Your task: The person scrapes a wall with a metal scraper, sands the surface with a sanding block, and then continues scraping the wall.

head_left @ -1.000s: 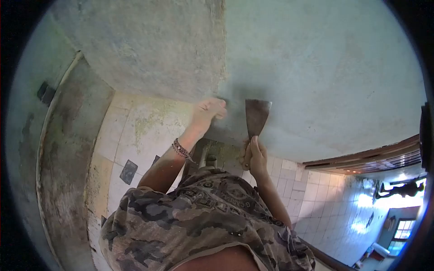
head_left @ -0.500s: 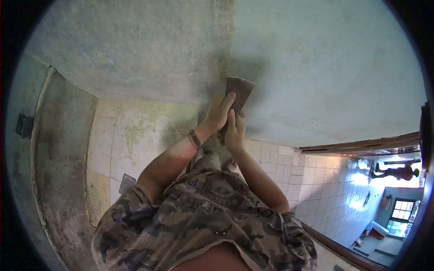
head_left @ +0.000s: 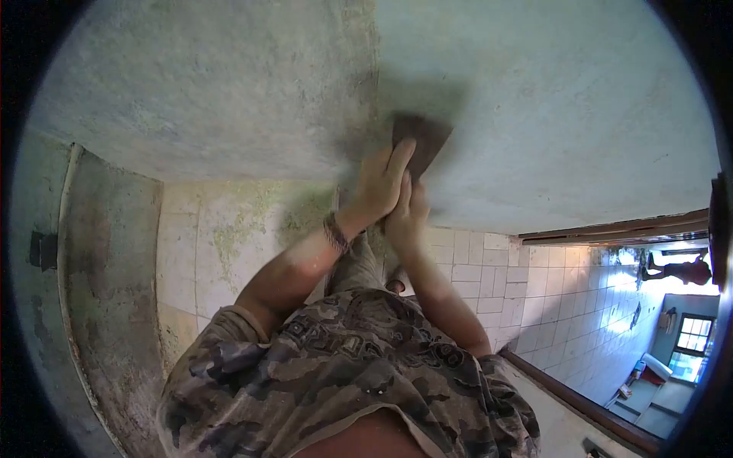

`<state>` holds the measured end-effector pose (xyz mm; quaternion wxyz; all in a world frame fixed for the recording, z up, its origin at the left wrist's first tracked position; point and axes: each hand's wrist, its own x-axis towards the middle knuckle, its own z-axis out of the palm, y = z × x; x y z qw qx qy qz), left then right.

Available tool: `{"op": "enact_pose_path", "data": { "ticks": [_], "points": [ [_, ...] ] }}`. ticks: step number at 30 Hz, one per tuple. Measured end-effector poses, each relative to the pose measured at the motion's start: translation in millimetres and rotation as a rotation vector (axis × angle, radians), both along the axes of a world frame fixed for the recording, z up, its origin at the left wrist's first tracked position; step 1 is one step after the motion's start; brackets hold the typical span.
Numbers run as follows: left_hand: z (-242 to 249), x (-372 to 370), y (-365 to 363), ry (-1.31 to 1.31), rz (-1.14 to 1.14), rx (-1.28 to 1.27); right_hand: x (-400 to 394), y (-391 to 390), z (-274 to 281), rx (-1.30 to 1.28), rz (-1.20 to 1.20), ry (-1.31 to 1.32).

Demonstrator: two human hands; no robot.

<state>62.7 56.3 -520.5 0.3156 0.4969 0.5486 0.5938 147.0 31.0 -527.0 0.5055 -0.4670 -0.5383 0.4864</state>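
Observation:
A broad, dark scraper point(head_left: 426, 143) with a flared blade lies against the pale green wall point(head_left: 550, 130), its wide edge pointing up. My left hand point(head_left: 380, 183), with a braided bracelet on the wrist, wraps around it, the thumb stretched along the blade. Just below and to the right, my right hand point(head_left: 407, 217) is closed on the lower part of the scraper and presses against the left hand. The handle is hidden inside my hands. Slight motion blur softens both hands and the blade.
A greyer wall surface point(head_left: 229, 91) meets the green one along a vertical line. Stained floor tiles point(head_left: 179, 252) lie below. At right, a wooden frame point(head_left: 603, 229) borders a tiled room with a distant person point(head_left: 687, 272) and a window point(head_left: 693, 343).
Both hands and the scraper have shifted right and slightly up along the wall, and the blade leans further right. The view has turned a little.

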Motion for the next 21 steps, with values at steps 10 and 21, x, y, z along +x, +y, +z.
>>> {"op": "enact_pose_path", "data": {
  "ticks": [10,21],
  "points": [
    [13,-12,-14,0.012,-0.029,-0.045,-5,-7,-34,0.064,0.011,-0.11],
    [2,-7,-18,-0.003,-0.031,-0.05,-10,-16,-26,0.218,-0.098,-0.129]
  ]
}}
